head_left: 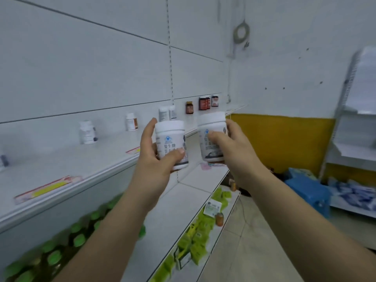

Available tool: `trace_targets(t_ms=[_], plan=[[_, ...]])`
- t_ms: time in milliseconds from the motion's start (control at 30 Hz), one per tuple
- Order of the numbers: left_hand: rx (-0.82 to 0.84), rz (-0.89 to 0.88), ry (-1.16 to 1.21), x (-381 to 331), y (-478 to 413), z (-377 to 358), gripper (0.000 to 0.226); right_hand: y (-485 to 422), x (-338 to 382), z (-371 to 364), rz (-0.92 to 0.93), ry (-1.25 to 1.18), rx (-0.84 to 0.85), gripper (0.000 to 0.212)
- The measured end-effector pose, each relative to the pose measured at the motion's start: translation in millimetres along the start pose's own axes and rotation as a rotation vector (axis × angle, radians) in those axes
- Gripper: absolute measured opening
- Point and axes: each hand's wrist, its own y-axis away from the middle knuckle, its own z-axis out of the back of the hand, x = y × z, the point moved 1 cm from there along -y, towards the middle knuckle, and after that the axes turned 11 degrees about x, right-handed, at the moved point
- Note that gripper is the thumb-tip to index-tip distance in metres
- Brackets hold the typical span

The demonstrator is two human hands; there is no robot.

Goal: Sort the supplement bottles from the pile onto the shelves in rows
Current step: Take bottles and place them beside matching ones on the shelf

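Two white supplement bottles are held upright, side by side and just apart, in front of a white wall shelf. The left bottle (170, 137) sits in the left hand (154, 159), with the thumb curled across its label and the fingers wrapped behind. The right bottle (211, 124) is gripped the same way by the right hand (231, 148). Both caps point up, so each long axis is vertical and the bottles can probably be stood down as they are. The shelf (81, 167) lies ahead and to the left of the hands, so the left hand is nearer to it. A loose row stands along its back panel: white bottles (87, 132) spaced well apart, then brown bottles (203, 103) at the far end. Lower down are green-capped bottles (61, 251) and green packets (199, 241).
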Motion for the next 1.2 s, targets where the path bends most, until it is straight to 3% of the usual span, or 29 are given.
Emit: trace_targets(t_ms=[167, 400, 700, 967, 1100, 1200], plan=[[-0.063, 0.045, -0.027, 40, -71, -27, 0.071, -73, -46, 56, -0.049, 0.014, 0.102, 0.025], [-0.183, 0.106, -0.151, 89, -160, -5, 0.069, -198, -109, 64, -0.11, -0.166, 0.234, 0.025], [-0.345, 0.227, -0.454, 150, -281, 18, 0.071, -373, -181, 84, -0.061, -0.152, 0.372, 0.025], [-0.475, 0.425, -0.654, 182, -370, 28, 0.071, -501, -237, 90, -0.051, -0.099, 0.57, 0.034], [-0.47, 0.518, -0.715, 214, -405, 13, 0.087, -547, -270, 113, -0.034, -0.049, 0.736, 0.061], [-0.536, 0.559, -0.733, 240, -426, -3, 0.076, -568, -290, 132, 0.006, -0.031, 0.805, 0.057]])
